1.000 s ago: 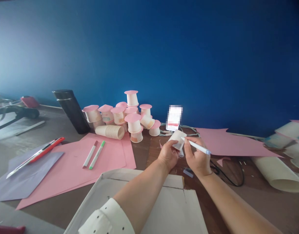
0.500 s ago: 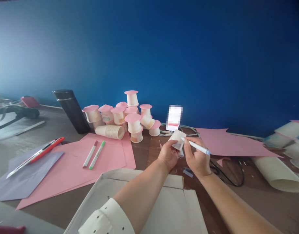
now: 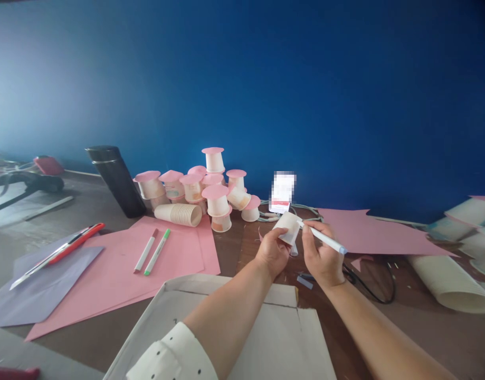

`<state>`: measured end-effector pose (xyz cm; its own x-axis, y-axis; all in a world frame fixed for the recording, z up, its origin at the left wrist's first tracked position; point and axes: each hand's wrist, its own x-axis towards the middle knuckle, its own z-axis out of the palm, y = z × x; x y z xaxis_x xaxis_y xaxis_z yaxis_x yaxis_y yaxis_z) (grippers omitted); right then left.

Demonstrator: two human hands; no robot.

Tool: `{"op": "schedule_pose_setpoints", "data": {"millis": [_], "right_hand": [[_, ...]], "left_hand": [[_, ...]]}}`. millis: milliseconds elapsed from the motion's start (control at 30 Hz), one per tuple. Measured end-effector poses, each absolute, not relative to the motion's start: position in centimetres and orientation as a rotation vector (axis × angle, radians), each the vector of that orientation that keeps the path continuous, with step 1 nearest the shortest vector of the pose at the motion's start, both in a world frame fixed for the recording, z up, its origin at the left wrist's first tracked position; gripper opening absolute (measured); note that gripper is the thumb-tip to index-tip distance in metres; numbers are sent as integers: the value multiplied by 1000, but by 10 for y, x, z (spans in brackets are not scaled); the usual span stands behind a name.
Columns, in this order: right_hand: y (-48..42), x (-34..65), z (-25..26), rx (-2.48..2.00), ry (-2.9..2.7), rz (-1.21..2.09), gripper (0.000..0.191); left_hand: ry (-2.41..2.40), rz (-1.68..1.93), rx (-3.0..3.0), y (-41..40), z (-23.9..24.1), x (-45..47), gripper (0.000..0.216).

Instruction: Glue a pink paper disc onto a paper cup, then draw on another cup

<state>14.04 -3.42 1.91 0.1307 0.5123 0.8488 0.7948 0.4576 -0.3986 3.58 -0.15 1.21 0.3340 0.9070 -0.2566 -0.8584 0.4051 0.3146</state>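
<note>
A white paper cup (image 3: pixel 288 228) is tilted in my left hand (image 3: pixel 274 252), with the thumb on its near side and the fingers closed round it. My right hand (image 3: pixel 323 258) grips a white marker with a blue end (image 3: pixel 325 240), its tip pointing at the cup's right side. Whether the tip touches the cup, I cannot tell. Just behind the cup stands a lit phone (image 3: pixel 282 191), its screen blurred. Two more markers, a dark red one (image 3: pixel 146 252) and a green one (image 3: pixel 158 252), lie on pink paper (image 3: pixel 107 269) at the left.
Several cups topped with pink discs (image 3: pixel 216 195) are stacked by the blue wall, beside a nested row of cups (image 3: pixel 179 214) and a black flask (image 3: pixel 117 182). A red utility knife (image 3: pixel 68 247) lies on purple paper at left. A rolled sheet (image 3: pixel 450 285) sits at right.
My right hand has shifted slightly to the right with the marker, drawing its tip toward the cup's right edge. My left hand and the cup have barely moved.
</note>
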Motion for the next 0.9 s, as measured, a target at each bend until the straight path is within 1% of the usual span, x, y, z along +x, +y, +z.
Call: {"op": "schedule_pose_setpoints", "data": {"millis": [233, 900], "right_hand": [[-34, 141, 19, -1211, -1530, -305, 15], [-34, 138, 19, -1221, -1546, -319, 13]], "left_hand": [[367, 1138, 196, -2, 9, 36, 25], [398, 1116, 240, -4, 12, 36, 24]]}}
